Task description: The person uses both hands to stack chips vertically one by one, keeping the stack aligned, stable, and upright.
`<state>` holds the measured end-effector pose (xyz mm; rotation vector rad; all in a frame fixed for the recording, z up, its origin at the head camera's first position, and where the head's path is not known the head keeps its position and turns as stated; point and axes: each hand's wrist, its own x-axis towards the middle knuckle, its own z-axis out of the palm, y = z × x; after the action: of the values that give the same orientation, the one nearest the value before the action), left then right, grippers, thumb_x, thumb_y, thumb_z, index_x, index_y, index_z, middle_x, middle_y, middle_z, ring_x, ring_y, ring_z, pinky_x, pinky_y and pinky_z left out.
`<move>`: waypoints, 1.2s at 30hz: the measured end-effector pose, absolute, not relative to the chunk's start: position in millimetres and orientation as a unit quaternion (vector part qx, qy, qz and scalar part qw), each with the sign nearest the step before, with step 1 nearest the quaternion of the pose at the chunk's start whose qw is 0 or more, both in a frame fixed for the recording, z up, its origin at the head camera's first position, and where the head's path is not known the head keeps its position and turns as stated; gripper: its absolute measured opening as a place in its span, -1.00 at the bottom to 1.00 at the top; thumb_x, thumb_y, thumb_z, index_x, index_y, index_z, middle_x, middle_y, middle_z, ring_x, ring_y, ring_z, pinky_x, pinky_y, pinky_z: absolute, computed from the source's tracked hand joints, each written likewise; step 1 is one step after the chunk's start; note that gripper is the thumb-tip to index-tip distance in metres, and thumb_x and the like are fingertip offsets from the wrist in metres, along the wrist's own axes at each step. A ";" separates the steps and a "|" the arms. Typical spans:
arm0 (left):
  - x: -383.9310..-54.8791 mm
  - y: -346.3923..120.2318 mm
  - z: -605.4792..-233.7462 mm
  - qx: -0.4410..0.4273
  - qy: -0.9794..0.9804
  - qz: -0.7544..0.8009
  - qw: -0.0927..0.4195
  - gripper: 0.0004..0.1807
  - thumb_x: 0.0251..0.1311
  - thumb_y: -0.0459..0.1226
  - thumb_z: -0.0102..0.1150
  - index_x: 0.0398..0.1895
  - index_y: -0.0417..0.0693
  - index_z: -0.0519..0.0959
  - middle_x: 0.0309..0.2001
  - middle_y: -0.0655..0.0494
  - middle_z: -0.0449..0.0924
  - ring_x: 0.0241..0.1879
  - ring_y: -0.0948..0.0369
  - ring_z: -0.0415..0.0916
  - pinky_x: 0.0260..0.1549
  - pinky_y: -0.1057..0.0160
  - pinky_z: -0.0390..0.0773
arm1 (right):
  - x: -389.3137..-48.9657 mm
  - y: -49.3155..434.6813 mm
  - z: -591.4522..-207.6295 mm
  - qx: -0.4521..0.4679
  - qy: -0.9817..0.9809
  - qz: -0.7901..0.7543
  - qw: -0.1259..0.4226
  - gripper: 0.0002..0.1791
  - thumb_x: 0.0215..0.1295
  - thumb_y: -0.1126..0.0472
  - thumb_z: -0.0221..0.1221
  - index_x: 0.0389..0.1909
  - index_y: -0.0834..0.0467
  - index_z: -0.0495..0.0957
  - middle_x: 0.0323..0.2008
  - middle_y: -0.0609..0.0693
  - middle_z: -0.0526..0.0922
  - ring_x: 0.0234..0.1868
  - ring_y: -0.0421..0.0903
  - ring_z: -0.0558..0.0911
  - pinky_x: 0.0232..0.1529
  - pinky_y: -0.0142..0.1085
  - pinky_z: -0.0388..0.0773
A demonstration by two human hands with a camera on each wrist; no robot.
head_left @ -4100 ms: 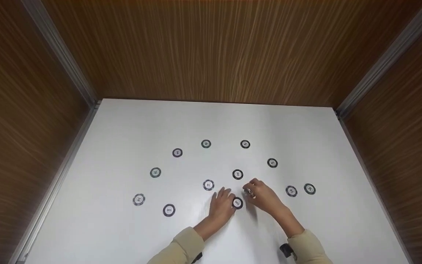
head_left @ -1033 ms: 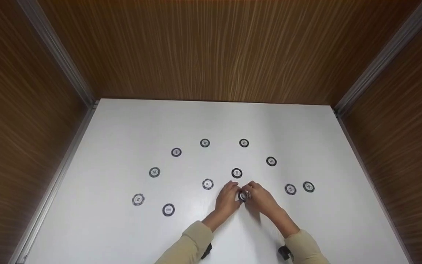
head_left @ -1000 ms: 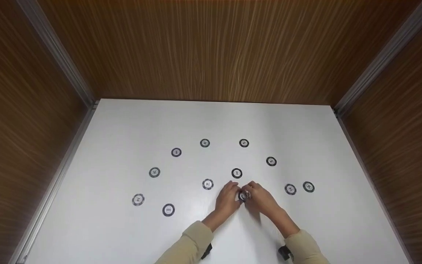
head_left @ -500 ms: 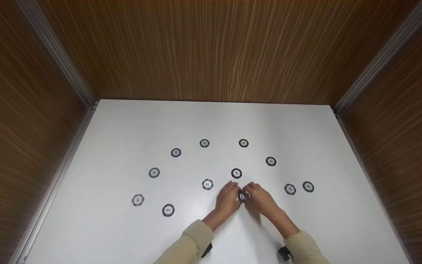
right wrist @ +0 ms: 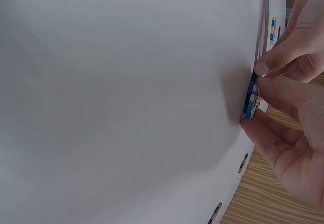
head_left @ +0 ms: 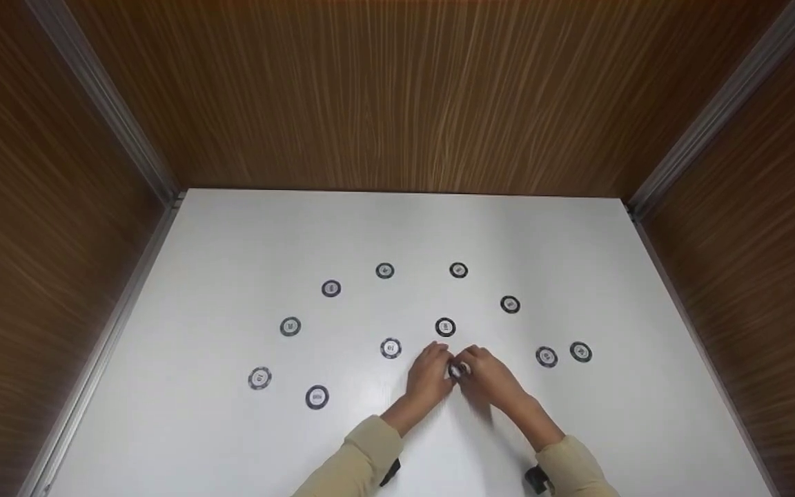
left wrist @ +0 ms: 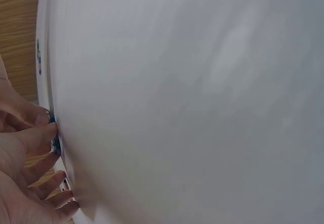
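Observation:
In the head view, my two hands meet over a small stack of poker chips on the white table. My left hand holds the stack from the left, thumb and fingers at its edge. My right hand pinches chips from the right, its fingertips close to the left ones and partly covering them. The right wrist view shows the chips' edges in blue, dark and pale, between both hands' fingertips. In the left wrist view, the chips are mostly hidden behind fingers. A black-rimmed chip lies just beyond the hands.
Several single chips lie flat around the hands. On the left are a 10 chip and a dark-rimmed chip; on the right, two chips lie close together, one dark-rimmed. Wood-grain panels enclose the table's back and sides.
Since the earliest frame, my right hand has brought its chip left to the one at my left hand, which has shifted right. Over the last second, the hands have stayed nearly still.

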<state>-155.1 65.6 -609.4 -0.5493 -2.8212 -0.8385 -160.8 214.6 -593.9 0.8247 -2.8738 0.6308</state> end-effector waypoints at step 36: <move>-154.7 69.4 -605.6 -0.193 -0.964 -0.179 0.042 -0.59 -0.19 -0.16 0.37 -0.21 -0.10 0.53 -0.02 0.04 0.44 0.13 0.08 0.31 0.19 0.35 0.18 | -158.5 214.6 -592.9 0.264 -0.938 0.222 0.022 -0.61 -0.15 0.55 0.26 -0.20 0.27 0.56 -0.26 0.08 0.59 -0.21 0.00 0.57 -0.16 -0.21 0.56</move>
<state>-154.7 69.4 -605.6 -0.5914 -2.9496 -0.5489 -158.5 214.6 -592.9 0.8185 -2.9076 0.6875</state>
